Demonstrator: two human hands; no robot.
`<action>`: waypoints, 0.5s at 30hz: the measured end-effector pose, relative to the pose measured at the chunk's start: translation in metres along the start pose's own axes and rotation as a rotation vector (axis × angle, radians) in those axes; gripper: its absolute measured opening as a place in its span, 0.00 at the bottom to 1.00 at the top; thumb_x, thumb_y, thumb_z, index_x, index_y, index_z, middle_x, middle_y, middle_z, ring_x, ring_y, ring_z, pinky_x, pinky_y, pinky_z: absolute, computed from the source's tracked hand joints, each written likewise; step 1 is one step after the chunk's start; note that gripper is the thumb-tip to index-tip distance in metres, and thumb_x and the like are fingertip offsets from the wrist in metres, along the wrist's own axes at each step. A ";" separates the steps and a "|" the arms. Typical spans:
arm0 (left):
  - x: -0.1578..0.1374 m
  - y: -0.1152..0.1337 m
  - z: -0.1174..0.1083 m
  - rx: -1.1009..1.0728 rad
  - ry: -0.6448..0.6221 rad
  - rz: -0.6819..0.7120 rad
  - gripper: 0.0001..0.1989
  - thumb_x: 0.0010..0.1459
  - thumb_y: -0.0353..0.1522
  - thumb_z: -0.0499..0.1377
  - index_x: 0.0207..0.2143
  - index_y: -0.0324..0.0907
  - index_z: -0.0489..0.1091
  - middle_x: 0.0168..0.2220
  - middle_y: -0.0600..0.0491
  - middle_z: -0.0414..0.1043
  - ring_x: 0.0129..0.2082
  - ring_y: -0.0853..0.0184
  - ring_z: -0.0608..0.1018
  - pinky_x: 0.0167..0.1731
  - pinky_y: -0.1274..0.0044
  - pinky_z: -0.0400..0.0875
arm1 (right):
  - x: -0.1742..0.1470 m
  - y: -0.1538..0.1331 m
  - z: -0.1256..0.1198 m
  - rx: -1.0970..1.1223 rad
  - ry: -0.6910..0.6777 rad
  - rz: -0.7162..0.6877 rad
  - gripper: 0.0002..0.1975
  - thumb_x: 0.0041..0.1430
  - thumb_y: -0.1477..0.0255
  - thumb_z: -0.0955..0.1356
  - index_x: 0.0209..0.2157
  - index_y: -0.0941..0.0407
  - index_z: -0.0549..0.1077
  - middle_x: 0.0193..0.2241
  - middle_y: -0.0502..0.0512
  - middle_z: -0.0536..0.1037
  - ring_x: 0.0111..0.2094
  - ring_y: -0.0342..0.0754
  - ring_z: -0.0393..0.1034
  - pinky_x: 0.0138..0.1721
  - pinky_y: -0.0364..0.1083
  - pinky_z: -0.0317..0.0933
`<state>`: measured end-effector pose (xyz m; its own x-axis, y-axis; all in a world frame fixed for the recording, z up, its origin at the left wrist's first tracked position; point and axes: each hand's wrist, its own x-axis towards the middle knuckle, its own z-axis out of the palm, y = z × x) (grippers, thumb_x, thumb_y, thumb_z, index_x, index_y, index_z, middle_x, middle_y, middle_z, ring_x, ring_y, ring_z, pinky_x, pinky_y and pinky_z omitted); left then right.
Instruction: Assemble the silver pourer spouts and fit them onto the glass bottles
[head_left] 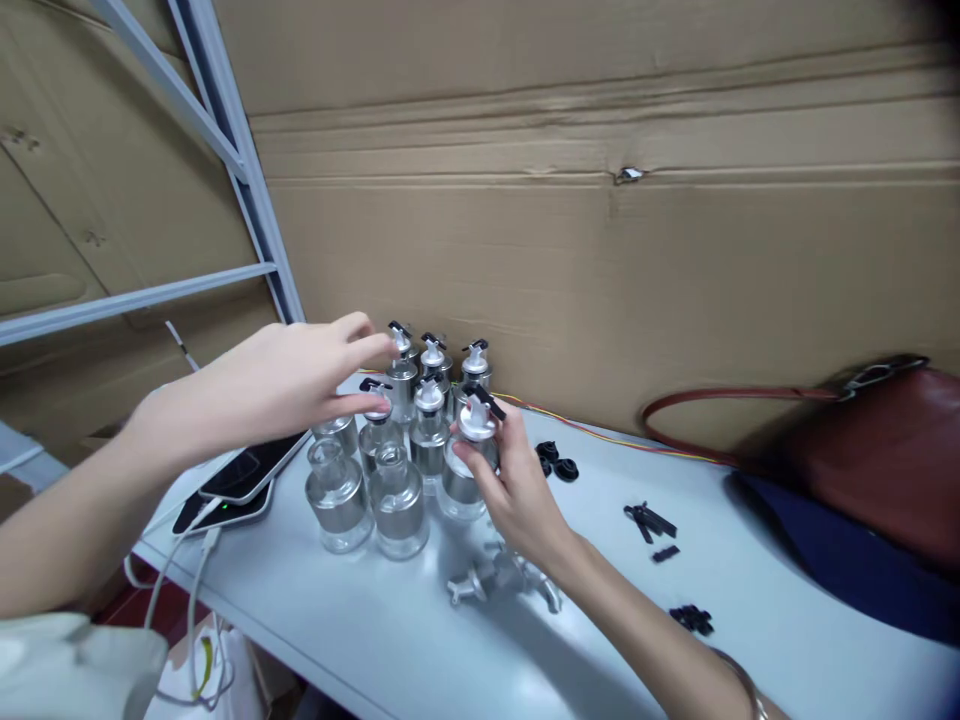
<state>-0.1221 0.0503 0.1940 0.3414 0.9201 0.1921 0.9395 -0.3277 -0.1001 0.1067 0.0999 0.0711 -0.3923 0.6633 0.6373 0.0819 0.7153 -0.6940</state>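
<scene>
My right hand [525, 490] is wrapped around a glass bottle [461, 485] with a silver top and a black lever. My left hand [292, 380] reaches over the back rows, thumb and fingers apart; its fingertips are close to the silver tops, and I cannot tell if they touch. Beneath it, a capped bottle [381, 440] stands partly hidden. Two uncapped glass bottles stand in front, one at the left [337, 500] and another glass bottle [398, 505] beside it. Loose silver tap-like parts [471, 585] lie near my right wrist, partly covered by it.
Black round caps [566, 469], black strips [652, 522] and small black pieces [691, 620] lie on the table [315, 620] at the right. A phone [255, 468] with cables is at the left. A brown bag [885, 450], coloured wires and cardboard [525, 250] border the back.
</scene>
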 end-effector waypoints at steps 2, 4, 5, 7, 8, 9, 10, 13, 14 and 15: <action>0.019 -0.001 -0.001 0.112 -0.050 0.001 0.25 0.59 0.48 0.57 0.55 0.49 0.65 0.48 0.49 0.71 0.35 0.60 0.77 0.32 0.74 0.65 | 0.005 0.011 0.002 -0.005 -0.006 0.018 0.17 0.63 0.71 0.62 0.52 0.52 0.56 0.41 0.59 0.75 0.41 0.52 0.73 0.42 0.54 0.68; 0.037 -0.001 0.001 0.110 -0.196 0.052 0.21 0.58 0.43 0.61 0.52 0.47 0.68 0.49 0.50 0.72 0.40 0.59 0.78 0.34 0.75 0.66 | 0.008 0.023 0.003 -0.019 -0.008 0.037 0.18 0.63 0.70 0.62 0.53 0.51 0.54 0.42 0.60 0.75 0.43 0.52 0.73 0.44 0.55 0.67; 0.045 0.000 0.003 0.081 -0.261 0.068 0.17 0.58 0.40 0.61 0.48 0.46 0.70 0.46 0.50 0.74 0.40 0.60 0.78 0.34 0.76 0.66 | 0.009 0.029 0.003 -0.030 -0.008 0.043 0.19 0.63 0.70 0.61 0.54 0.51 0.53 0.42 0.60 0.75 0.42 0.52 0.73 0.44 0.56 0.67; 0.055 0.000 0.007 0.013 -0.332 0.077 0.09 0.60 0.35 0.60 0.42 0.44 0.72 0.40 0.51 0.76 0.38 0.62 0.78 0.34 0.77 0.66 | 0.010 0.043 0.002 -0.059 -0.007 0.045 0.20 0.63 0.70 0.61 0.54 0.52 0.51 0.41 0.60 0.74 0.42 0.52 0.73 0.44 0.56 0.67; 0.059 -0.001 0.009 -0.015 -0.338 0.076 0.06 0.60 0.32 0.59 0.40 0.43 0.73 0.38 0.52 0.77 0.37 0.63 0.78 0.34 0.77 0.66 | 0.010 0.049 0.002 -0.075 -0.006 0.042 0.20 0.63 0.70 0.61 0.55 0.53 0.50 0.41 0.60 0.74 0.42 0.52 0.72 0.44 0.55 0.67; 0.061 -0.002 0.011 -0.035 -0.332 0.080 0.05 0.59 0.30 0.59 0.38 0.42 0.73 0.37 0.51 0.77 0.36 0.64 0.78 0.34 0.77 0.66 | 0.010 0.056 0.003 -0.093 -0.007 0.038 0.21 0.63 0.69 0.61 0.55 0.53 0.49 0.41 0.61 0.73 0.42 0.52 0.72 0.44 0.55 0.67; 0.063 -0.004 0.013 -0.046 -0.318 0.089 0.05 0.59 0.29 0.58 0.38 0.41 0.73 0.37 0.51 0.76 0.36 0.64 0.77 0.34 0.77 0.66 | 0.011 0.061 0.003 -0.114 -0.005 0.031 0.21 0.64 0.69 0.60 0.55 0.53 0.48 0.42 0.61 0.72 0.43 0.52 0.72 0.44 0.56 0.67; 0.069 -0.013 0.020 -0.052 -0.257 0.137 0.06 0.57 0.25 0.56 0.36 0.39 0.72 0.37 0.50 0.75 0.37 0.64 0.76 0.36 0.77 0.67 | 0.014 0.072 0.006 -0.195 0.019 0.001 0.22 0.64 0.69 0.59 0.56 0.54 0.47 0.48 0.65 0.67 0.49 0.55 0.67 0.50 0.60 0.63; 0.072 -0.016 0.023 -0.059 -0.237 0.151 0.07 0.57 0.25 0.55 0.36 0.39 0.72 0.37 0.49 0.74 0.38 0.64 0.76 0.37 0.76 0.67 | 0.015 0.074 0.008 -0.226 0.030 -0.012 0.22 0.64 0.69 0.59 0.56 0.54 0.47 0.50 0.66 0.65 0.51 0.56 0.65 0.53 0.62 0.60; 0.075 -0.019 0.026 -0.072 -0.223 0.161 0.07 0.57 0.24 0.54 0.36 0.38 0.71 0.38 0.49 0.74 0.38 0.64 0.76 0.38 0.76 0.67 | 0.016 0.076 0.010 -0.258 0.041 -0.024 0.22 0.64 0.68 0.59 0.57 0.54 0.47 0.52 0.66 0.63 0.54 0.58 0.62 0.55 0.63 0.58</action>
<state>-0.1157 0.1308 0.1852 0.4786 0.8771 -0.0414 0.8763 -0.4801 -0.0410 0.0977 0.1627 0.0258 -0.3604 0.6498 0.6692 0.3058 0.7601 -0.5733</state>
